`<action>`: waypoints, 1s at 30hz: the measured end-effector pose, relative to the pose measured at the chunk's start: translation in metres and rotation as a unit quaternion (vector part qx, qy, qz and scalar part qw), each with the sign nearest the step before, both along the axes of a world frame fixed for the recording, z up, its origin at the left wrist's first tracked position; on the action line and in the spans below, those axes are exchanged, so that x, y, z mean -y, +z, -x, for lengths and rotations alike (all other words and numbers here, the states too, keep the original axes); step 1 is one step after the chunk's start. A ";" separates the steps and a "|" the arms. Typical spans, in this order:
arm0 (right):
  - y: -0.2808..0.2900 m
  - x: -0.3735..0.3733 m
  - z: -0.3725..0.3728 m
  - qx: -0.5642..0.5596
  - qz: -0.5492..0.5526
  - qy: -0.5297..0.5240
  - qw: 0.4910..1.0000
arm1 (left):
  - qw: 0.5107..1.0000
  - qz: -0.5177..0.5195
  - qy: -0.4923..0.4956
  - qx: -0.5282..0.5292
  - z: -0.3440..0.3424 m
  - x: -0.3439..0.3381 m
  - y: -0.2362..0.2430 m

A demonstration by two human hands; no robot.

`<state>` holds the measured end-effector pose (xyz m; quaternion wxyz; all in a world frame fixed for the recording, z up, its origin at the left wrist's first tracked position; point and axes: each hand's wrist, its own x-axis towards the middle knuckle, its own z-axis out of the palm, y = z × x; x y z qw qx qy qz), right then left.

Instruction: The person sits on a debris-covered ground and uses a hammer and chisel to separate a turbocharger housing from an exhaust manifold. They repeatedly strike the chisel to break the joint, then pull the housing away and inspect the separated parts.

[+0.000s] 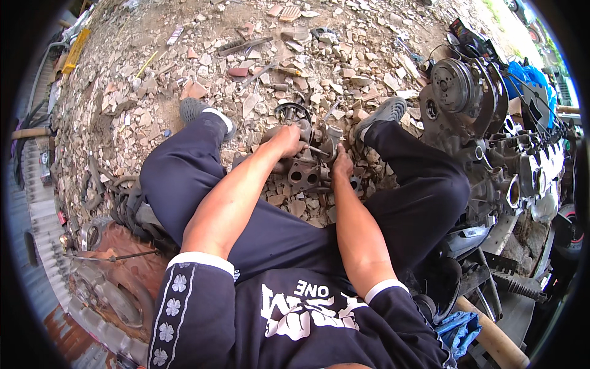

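Observation:
Between my lower legs lies a greasy metal engine part (303, 176) with two round ports facing me. My left hand (287, 141) is closed over its upper left side. From that fist a thin metal rod (318, 150) reaches across toward my right hand; its other end is hard to make out. My right hand (342, 166) is closed around the side of a grey metal piece (334, 136) with a round upper end. Whether this piece is joined to the ported part I cannot tell. Beyond my hands sits a dark curved metal piece (294, 112).
Broken tile and stone cover the ground (172, 67). Long metal tools (255, 77) lie ahead of my feet. Engine assemblies with a pulley (452, 85) stand close on my right. At left are dark hoses (126, 200) and a reddish-brown sheet (126, 249).

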<state>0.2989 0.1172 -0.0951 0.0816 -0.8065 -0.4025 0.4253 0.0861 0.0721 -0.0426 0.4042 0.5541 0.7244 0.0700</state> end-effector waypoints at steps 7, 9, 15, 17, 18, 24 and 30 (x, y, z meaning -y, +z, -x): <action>0.009 -0.011 0.012 0.090 0.054 0.026 0.994 | 1.000 0.002 -0.015 -0.018 0.002 0.002 -0.010; 0.005 -0.010 0.009 0.111 0.044 0.025 0.993 | 1.000 -0.026 -0.003 -0.012 -0.002 0.001 -0.014; 0.017 -0.008 0.005 0.129 0.032 0.003 0.991 | 0.999 -0.017 0.046 -0.001 -0.008 0.000 0.014; 0.012 -0.005 0.008 0.143 0.002 0.026 0.989 | 0.998 -0.052 0.039 0.000 0.000 0.004 0.001; 0.010 -0.004 0.008 0.136 -0.003 0.023 0.990 | 0.997 -0.069 0.036 0.001 0.003 0.005 -0.005; 0.020 0.000 0.007 0.101 -0.018 0.026 0.994 | 0.997 -0.062 0.038 0.003 -0.001 0.003 -0.002; 0.010 -0.003 0.006 0.089 0.024 0.029 0.995 | 0.995 -0.096 0.016 -0.029 0.000 0.004 -0.013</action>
